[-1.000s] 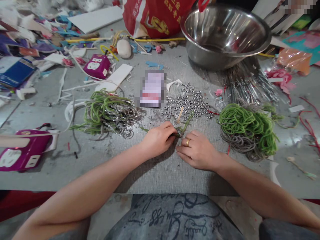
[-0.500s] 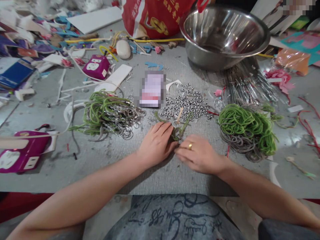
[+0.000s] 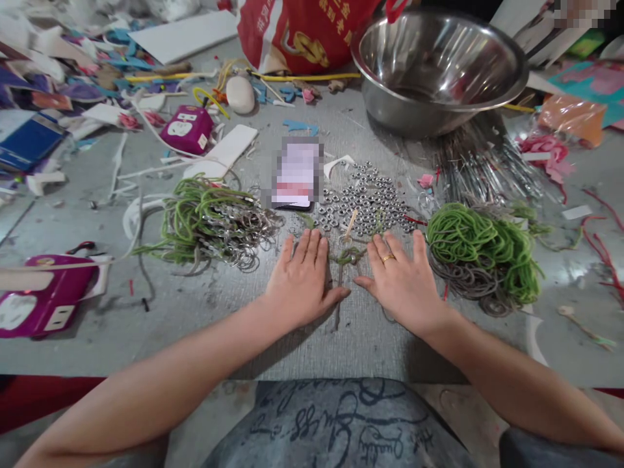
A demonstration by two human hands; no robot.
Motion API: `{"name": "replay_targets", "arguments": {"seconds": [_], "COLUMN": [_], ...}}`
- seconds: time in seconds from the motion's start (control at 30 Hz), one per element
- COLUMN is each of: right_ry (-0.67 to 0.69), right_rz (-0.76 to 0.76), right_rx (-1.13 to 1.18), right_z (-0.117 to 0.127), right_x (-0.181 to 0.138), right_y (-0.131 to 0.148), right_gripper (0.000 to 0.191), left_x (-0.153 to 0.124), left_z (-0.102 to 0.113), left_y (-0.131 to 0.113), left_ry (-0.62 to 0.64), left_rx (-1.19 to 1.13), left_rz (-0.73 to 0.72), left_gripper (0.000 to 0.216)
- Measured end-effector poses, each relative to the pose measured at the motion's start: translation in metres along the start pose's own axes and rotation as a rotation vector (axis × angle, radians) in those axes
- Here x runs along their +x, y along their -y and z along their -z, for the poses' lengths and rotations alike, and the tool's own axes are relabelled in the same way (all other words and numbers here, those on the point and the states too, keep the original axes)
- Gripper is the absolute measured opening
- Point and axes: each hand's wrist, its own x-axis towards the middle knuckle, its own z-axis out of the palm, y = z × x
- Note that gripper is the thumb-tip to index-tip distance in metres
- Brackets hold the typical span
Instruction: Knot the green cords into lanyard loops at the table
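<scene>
My left hand [image 3: 302,276] and my right hand [image 3: 402,276], which wears a gold ring, lie flat and open on the grey table [image 3: 205,312], palms down, fingers stretched out. Between the two thumbs rests a knotted green and grey cord piece [image 3: 342,260] with a small ring. Just beyond my fingertips spreads a heap of small metal nuts [image 3: 368,201] with a short wooden stick [image 3: 351,223] in it. Neither hand holds anything.
A pile of green cords with metal key rings [image 3: 209,224] lies at left, and loose green and grey cords [image 3: 480,250] at right. Behind are a steel bowl [image 3: 439,65], a bundle of metal wires [image 3: 487,162], a red bag [image 3: 302,32], purple power strips [image 3: 188,129] and scraps.
Both hands let go of the cord piece they were pinching and spread flat on the table to either side of it.
</scene>
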Motion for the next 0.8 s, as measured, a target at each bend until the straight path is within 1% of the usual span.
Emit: {"name": "replay_targets", "arguments": {"seconds": [0.13, 0.2, 0.3, 0.43, 0.5, 0.53, 0.67, 0.73, 0.8], "right_ry": [0.045, 0.061, 0.052, 0.043, 0.012, -0.021, -0.204, -0.24, -0.229], "right_rz": [-0.082, -0.111, -0.12, -0.111, -0.1, -0.081, 0.066, 0.108, 0.097], "right_rx": [-0.104, -0.137, -0.17, -0.143, -0.08, -0.025, 0.286, 0.399, 0.451], "right_z": [0.001, 0.0, -0.002, 0.0, 0.004, 0.006, 0.004, -0.002, -0.01], "right_x": [-0.003, -0.005, -0.008, -0.009, -0.007, -0.005, 0.003, 0.008, 0.012], "right_y": [-0.008, -0.016, -0.025, -0.027, -0.025, -0.025, -0.021, -0.018, -0.014], "right_gripper": [0.074, 0.079, 0.081, 0.082, 0.077, 0.071, 0.031, 0.024, 0.024], "left_x": [-0.002, -0.003, -0.004, -0.005, -0.005, -0.004, 0.005, 0.013, 0.021], "left_z": [0.008, 0.011, 0.012, 0.012, 0.013, 0.015, 0.017, 0.013, 0.005], "left_y": [0.007, 0.011, 0.015, 0.016, 0.016, 0.016, 0.018, 0.019, 0.019], "left_ry": [0.039, 0.057, 0.054, 0.001, -0.058, -0.093, -0.232, -0.276, -0.279], "left_rx": [0.112, 0.145, 0.138, 0.113, 0.093, 0.072, -0.08, -0.144, -0.162], "left_rz": [0.076, 0.111, 0.121, 0.108, 0.083, 0.065, -0.074, -0.152, -0.165], "left_gripper": [0.096, 0.1, 0.101, 0.097, 0.088, 0.081, 0.038, 0.029, 0.026]}}
